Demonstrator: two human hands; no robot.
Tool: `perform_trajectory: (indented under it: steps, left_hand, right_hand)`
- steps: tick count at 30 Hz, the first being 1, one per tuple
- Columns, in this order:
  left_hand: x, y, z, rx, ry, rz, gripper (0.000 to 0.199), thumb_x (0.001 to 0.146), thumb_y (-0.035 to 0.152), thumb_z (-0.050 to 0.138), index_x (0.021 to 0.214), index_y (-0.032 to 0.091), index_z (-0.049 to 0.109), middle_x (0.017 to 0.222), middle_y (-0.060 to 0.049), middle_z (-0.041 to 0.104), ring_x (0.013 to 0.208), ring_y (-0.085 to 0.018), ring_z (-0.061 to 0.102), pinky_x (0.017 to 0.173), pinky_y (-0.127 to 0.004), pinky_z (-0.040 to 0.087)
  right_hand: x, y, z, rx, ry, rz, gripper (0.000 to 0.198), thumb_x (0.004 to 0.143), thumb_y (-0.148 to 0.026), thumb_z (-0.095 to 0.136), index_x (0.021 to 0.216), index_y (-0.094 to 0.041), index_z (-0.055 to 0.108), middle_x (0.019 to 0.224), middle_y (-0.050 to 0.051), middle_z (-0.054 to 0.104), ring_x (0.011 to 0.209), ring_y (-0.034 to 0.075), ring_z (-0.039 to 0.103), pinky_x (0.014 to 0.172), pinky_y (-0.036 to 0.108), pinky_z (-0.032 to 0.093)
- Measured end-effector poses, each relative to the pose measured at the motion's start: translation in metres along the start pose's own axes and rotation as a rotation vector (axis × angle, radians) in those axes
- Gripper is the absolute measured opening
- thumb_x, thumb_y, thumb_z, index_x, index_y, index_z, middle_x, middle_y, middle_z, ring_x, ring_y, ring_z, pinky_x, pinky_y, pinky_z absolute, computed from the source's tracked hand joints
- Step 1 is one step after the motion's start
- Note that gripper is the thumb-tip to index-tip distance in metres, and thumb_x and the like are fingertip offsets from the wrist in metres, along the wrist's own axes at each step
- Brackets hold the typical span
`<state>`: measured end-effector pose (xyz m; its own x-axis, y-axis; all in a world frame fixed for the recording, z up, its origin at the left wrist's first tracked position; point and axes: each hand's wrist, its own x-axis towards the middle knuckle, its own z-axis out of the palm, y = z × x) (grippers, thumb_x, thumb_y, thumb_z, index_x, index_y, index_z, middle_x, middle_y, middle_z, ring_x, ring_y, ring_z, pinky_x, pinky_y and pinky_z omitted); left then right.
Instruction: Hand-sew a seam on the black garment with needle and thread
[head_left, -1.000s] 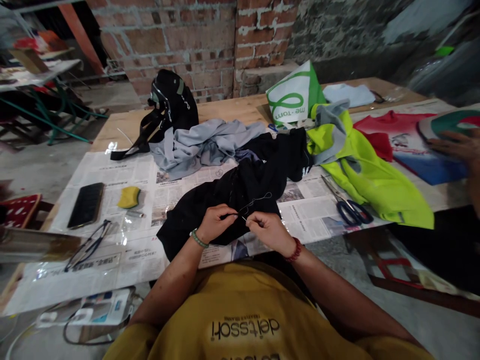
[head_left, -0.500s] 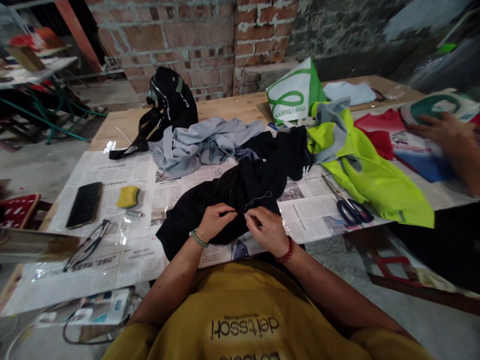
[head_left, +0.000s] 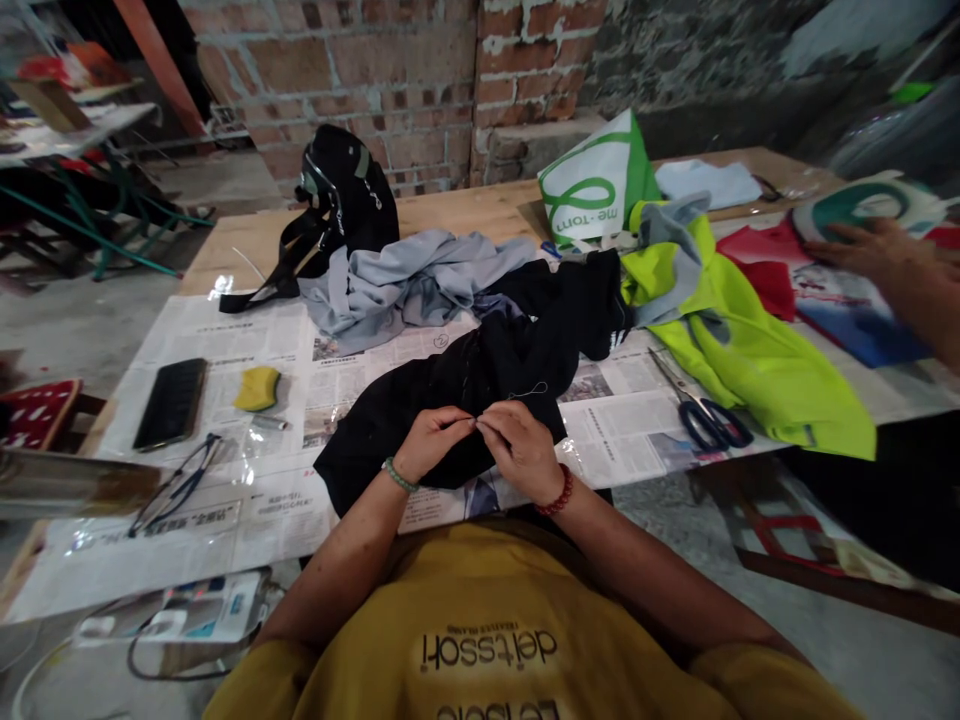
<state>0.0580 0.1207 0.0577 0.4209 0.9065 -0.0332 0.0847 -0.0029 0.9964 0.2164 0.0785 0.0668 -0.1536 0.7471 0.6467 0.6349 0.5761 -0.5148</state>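
Observation:
My left hand (head_left: 437,442) and my right hand (head_left: 523,452) meet fingertip to fingertip over a black garment (head_left: 390,420). Both are closed in a pinch. A thin white thread (head_left: 536,390) ends in a loop just beyond my right fingers and runs back to them. Whatever lies between the left fingertips is too small to make out; a needle cannot be seen clearly. The black cloth spreads under both hands and bunches up towards the middle of the table.
Newspaper (head_left: 247,500) covers the table. Scissors (head_left: 705,415) lie right of the garment, beside a neon yellow garment (head_left: 787,385). Leftward are a phone (head_left: 171,402), a yellow sponge (head_left: 256,388) and glasses (head_left: 176,490). At far right another person's hand (head_left: 892,255) holds an iron (head_left: 862,210).
My right fingers have closed in on the left fingertips, and less thread shows between them. The other person's hand and iron have shifted slightly left.

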Motion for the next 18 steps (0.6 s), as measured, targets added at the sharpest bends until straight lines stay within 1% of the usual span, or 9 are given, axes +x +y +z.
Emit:
perform_trajectory:
  steps: [3, 5, 7, 11, 13, 18]
  left_hand:
    - [-0.0002, 0.0002, 0.0006, -0.034, -0.006, -0.017, 0.023, 0.074, 0.032, 0.061, 0.068, 0.011, 0.067, 0.062, -0.001, 0.061, 0.061, -0.011, 0.052, 0.058, -0.021, 0.041]
    - [0.0001, -0.0006, 0.0006, -0.033, 0.002, -0.018, 0.022, 0.074, 0.032, 0.06, 0.067, 0.011, 0.066, 0.061, 0.0, 0.059, 0.059, -0.01, 0.051, 0.057, -0.02, 0.04]
    - [0.0008, -0.0019, 0.0007, -0.017, 0.011, -0.013, 0.021, 0.074, 0.03, 0.059, 0.067, 0.012, 0.066, 0.06, 0.001, 0.058, 0.058, -0.009, 0.05, 0.057, -0.02, 0.039]
    - [0.0022, -0.0046, 0.0025, 0.03, 0.019, -0.011, 0.021, 0.073, 0.03, 0.057, 0.066, 0.011, 0.065, 0.058, 0.001, 0.055, 0.057, -0.009, 0.046, 0.055, -0.02, 0.035]
    - [0.0027, -0.0055, 0.0042, 0.015, 0.018, -0.026, 0.022, 0.073, 0.031, 0.056, 0.065, 0.011, 0.063, 0.057, 0.002, 0.052, 0.056, -0.008, 0.043, 0.053, -0.02, 0.033]
    - [0.0026, -0.0067, 0.0061, -0.063, 0.038, -0.042, 0.024, 0.072, 0.032, 0.055, 0.062, 0.011, 0.06, 0.056, 0.002, 0.048, 0.055, -0.008, 0.039, 0.052, -0.02, 0.032]
  right_hand:
    - [-0.0019, 0.0014, 0.0026, -0.021, -0.012, -0.054, 0.016, 0.089, -0.017, 0.046, 0.095, -0.022, 0.06, 0.09, 0.007, 0.065, 0.085, 0.017, 0.061, 0.078, 0.033, 0.052]
    - [-0.0018, 0.0026, 0.0047, -0.014, -0.022, -0.069, 0.017, 0.09, -0.017, 0.044, 0.097, -0.021, 0.06, 0.089, 0.007, 0.066, 0.085, 0.017, 0.062, 0.079, 0.033, 0.051]
    - [-0.0004, 0.004, 0.0065, -0.009, -0.032, -0.067, 0.017, 0.091, -0.017, 0.043, 0.096, -0.02, 0.058, 0.085, 0.006, 0.065, 0.081, 0.016, 0.062, 0.076, 0.031, 0.051]
    - [0.0041, 0.0059, 0.007, -0.016, -0.04, -0.076, 0.014, 0.091, -0.015, 0.04, 0.089, -0.019, 0.053, 0.076, 0.004, 0.06, 0.069, 0.013, 0.057, 0.065, 0.026, 0.049]
    - [0.0057, 0.0058, 0.0059, -0.005, -0.035, -0.094, 0.013, 0.091, -0.015, 0.04, 0.089, -0.02, 0.051, 0.076, 0.003, 0.059, 0.068, 0.013, 0.056, 0.063, 0.025, 0.048]
    - [0.006, 0.005, 0.0053, 0.016, -0.013, -0.122, 0.012, 0.091, -0.014, 0.041, 0.09, -0.021, 0.05, 0.078, 0.003, 0.06, 0.071, 0.013, 0.057, 0.064, 0.025, 0.047]
